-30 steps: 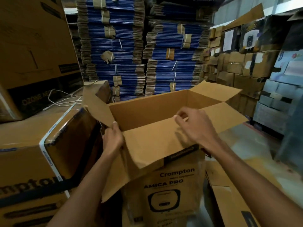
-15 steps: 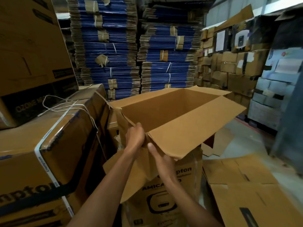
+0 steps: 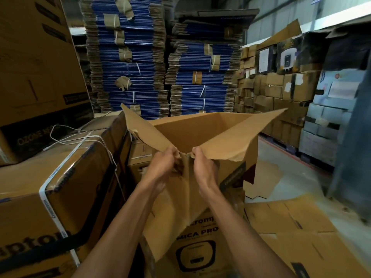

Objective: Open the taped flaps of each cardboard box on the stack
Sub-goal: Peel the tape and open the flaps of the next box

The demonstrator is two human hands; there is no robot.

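Note:
An empty brown cardboard box [image 3: 202, 137] printed "Crompton AMICA PRO" stands open right in front of me. My left hand [image 3: 162, 169] grips the base of its left flap [image 3: 146, 133], which sticks up and back to the left. My right hand [image 3: 202, 167] grips the base of the right flap [image 3: 236, 135], which spreads up and out to the right. Both hands sit close together at the box's near top corner, where the cardboard edge is torn and ragged. The inside of the box shows nothing in it.
A sealed strapped Crompton box [image 3: 56, 189] with loose white strapping [image 3: 76, 139] stands at my left, a larger box [image 3: 36, 73] behind it. Flattened cardboard [image 3: 297, 233] lies on the floor at right. Tall bundles of blue flat cartons [image 3: 160, 67] and stacked boxes [image 3: 281, 87] line the back.
My right hand left the far flap and came to the near corner beside my left hand. The two flaps have since been pulled apart, up and outward.

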